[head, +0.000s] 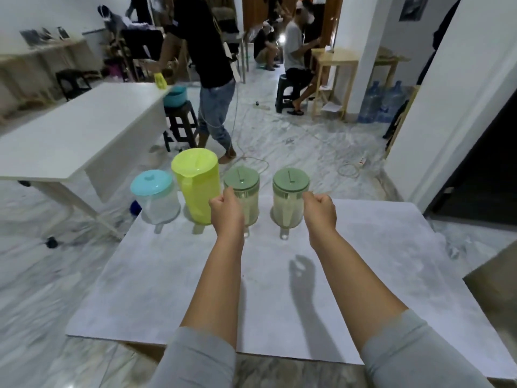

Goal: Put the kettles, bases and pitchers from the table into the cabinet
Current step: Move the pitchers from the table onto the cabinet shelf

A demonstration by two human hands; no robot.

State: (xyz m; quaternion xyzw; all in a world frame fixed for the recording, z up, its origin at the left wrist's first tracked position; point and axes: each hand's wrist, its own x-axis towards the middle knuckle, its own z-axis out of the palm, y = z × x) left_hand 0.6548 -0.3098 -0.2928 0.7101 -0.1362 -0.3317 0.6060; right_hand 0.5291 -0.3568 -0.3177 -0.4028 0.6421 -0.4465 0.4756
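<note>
Four pitchers stand in a row at the far edge of the pale table (173, 289). From the left they are a clear one with a blue lid (156, 197), a tall yellow-green one (197, 186), and two clear ones with green lids (247, 186) (289, 191). My left hand (226, 210) is a closed fist in front of the left green-lidded pitcher and hides the top of its handle, so no grip shows. My right hand (321, 210) is curled shut just right of the other green-lidded pitcher, thumb by its rim.
A white table (70, 135) stands to the left across the marble floor. A person in black (209, 65) walks beyond the pitchers near a dark stool (181, 124) with a teal basin. Cables lie on the floor. A dark doorway (481, 169) opens at right.
</note>
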